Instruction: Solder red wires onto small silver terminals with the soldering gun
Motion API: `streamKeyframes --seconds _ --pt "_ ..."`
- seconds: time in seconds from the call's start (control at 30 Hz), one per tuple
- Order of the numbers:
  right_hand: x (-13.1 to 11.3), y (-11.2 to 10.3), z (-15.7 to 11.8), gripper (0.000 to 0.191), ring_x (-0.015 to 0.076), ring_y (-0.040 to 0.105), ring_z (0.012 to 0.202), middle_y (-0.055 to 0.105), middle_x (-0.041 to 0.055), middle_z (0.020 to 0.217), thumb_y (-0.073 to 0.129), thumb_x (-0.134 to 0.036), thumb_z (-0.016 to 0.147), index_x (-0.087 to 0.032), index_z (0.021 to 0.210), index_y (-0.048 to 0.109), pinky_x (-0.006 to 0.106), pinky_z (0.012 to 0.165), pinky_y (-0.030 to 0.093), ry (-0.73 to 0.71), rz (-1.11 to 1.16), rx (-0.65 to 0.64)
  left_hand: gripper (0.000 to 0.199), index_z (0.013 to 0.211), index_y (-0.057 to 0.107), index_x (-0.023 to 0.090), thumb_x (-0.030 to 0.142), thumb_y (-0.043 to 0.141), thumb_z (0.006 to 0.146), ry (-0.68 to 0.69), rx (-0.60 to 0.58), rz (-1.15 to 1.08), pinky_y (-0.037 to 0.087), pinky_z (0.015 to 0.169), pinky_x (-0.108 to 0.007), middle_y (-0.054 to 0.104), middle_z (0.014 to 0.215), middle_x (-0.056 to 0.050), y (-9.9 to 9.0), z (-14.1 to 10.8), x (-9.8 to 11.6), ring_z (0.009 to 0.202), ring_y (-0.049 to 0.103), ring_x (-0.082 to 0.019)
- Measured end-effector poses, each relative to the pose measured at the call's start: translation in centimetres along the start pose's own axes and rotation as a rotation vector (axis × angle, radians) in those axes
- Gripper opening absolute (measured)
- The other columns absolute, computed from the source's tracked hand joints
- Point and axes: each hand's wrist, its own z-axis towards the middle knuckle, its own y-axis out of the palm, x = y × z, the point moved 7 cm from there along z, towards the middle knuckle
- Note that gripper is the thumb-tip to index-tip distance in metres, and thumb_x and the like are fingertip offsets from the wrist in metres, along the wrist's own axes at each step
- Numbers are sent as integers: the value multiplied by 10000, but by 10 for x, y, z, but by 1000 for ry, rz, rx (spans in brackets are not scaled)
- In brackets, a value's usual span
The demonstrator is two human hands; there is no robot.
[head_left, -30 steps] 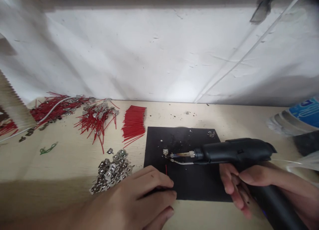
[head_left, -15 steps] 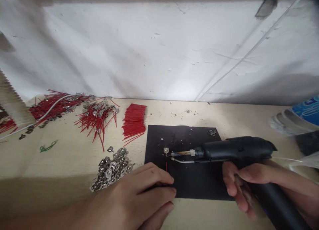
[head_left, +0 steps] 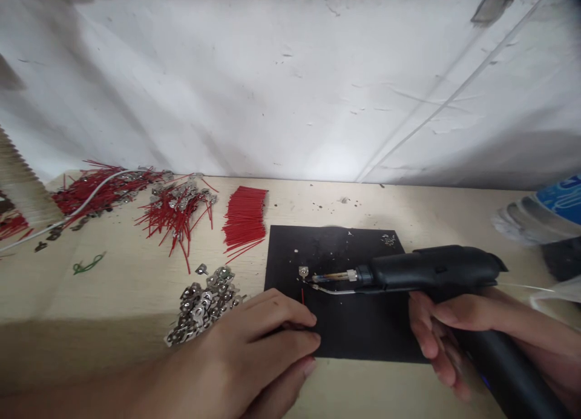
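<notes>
The soldering gun lay level above the black mat, its long axis running left to right, handle at the right and hot tip pointing left. The right hand was closed round its grip from below, fingers curled at the trigger. The tip reached a small metal tab on the mat's left part, touching it or very nearly so; the picture was too small to say which. From that tab a short red wire ran straight toward the person, its near end going under the fingertips of the left hand. That hand lay flat, palm down, pressing at the mat's near left edge; whether it pinched the wire or only held it down could not be told. So the joint lay ahead of the left hand and to the left of the right hand, the left being the nearer.

The worktop carried the rest. A neat bundle of cut red wires lay just left of the mat's far corner. Further left were tangled heaps of wires already fitted with tabs, well apart from the hands. A pile of loose metal tabs lay just beside the left hand. Nothing stood between the tip and the tab.
</notes>
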Motion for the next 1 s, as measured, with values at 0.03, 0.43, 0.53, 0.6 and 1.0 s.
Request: streamKeyframes --seconds 0.03,0.43,0.53,0.6,1.0 --pt "0 0 0 427 224 828 754 886 111 794 1116 -567 988 -164 885 1017 285 760 764 3 -10 1 219 1359 897 225 217 679 1335 2 -7 7 707 1203 -49 934 1324 -24 -1 1 -1 1210 937 -74" --pt "4 -5 3 441 203 832 761 914 141 841 1077 -568 1056 -145 942 1026 238 732 706 -1 -4 -69 194 1364 907 216 163 732 1299 4 -53 -55 697 1165 -25 928 1330 -22 -1 4 -5 1211 924 -60" --pt "6 -6 4 473 196 823 748 920 140 845 1085 -621 1039 -157 955 1034 235 726 687 7 -26 -61 190 1355 914 215 157 745 1289 8 -42 -57 689 1179 -16 931 1332 -18 -2 4 -5 1215 928 -58" --pt "6 -8 3 460 201 817 744 917 129 844 1095 -618 1039 -167 965 1035 260 733 696 -5 -18 -52 185 1347 921 220 149 768 1269 11 -42 -74 689 1181 -13 933 1337 -14 -2 4 -6 1215 932 -60" --pt "7 -10 1 422 221 849 803 919 112 870 1106 -567 1055 -156 996 1034 289 750 733 -11 16 -58 220 1335 934 207 86 790 1220 5 -60 -121 718 1149 -35 936 1329 -41 3 12 -11 1211 941 -80"
